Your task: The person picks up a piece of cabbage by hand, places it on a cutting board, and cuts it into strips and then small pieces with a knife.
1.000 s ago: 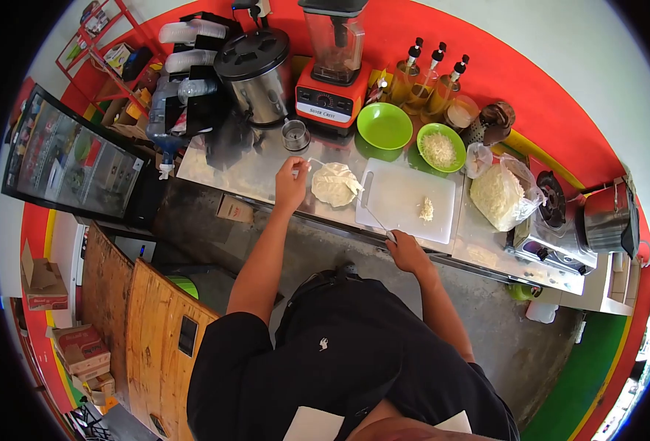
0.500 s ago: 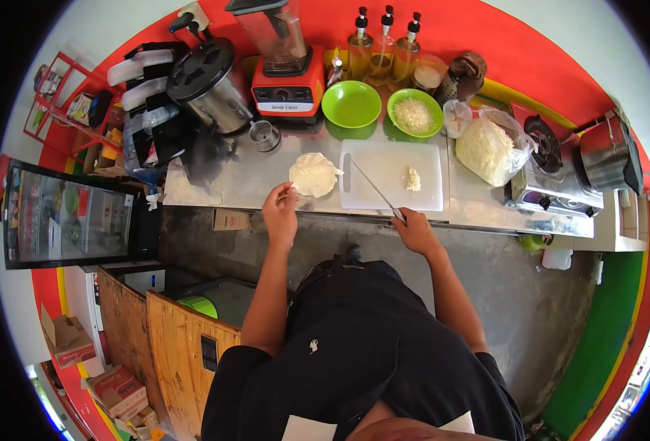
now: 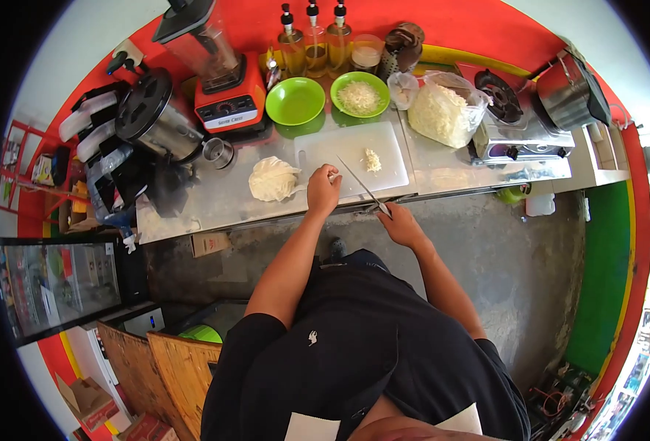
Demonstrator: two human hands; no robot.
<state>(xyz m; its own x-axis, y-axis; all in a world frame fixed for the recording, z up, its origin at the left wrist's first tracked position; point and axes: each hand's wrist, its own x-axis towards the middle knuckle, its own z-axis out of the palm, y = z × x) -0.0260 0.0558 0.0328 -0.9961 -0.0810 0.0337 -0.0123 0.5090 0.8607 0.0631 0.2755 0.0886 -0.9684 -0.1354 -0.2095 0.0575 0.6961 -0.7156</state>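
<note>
My left hand (image 3: 323,189) hovers over the near left corner of the white cutting board (image 3: 340,143), fingers curled on what looks like a small pale cabbage piece. To its left, a cabbage chunk (image 3: 271,178) lies on the steel counter (image 3: 215,202). My right hand (image 3: 401,225) sits at the counter's front edge and grips a knife (image 3: 359,185) whose blade slants up-left across the board. A little pile of shredded cabbage (image 3: 371,159) rests on the board's right half.
Behind the board stand an empty green bowl (image 3: 295,101), a green bowl of shreds (image 3: 359,95), a bag of shredded cabbage (image 3: 443,112), a red blender (image 3: 218,81), a steel cooker (image 3: 152,116), oil bottles (image 3: 310,33) and a gas stove (image 3: 505,121) with a pot (image 3: 569,87).
My left hand has moved right, away from the cabbage chunk to the cutting board. The right hand stays at the counter edge with the knife. The view has swung left.
</note>
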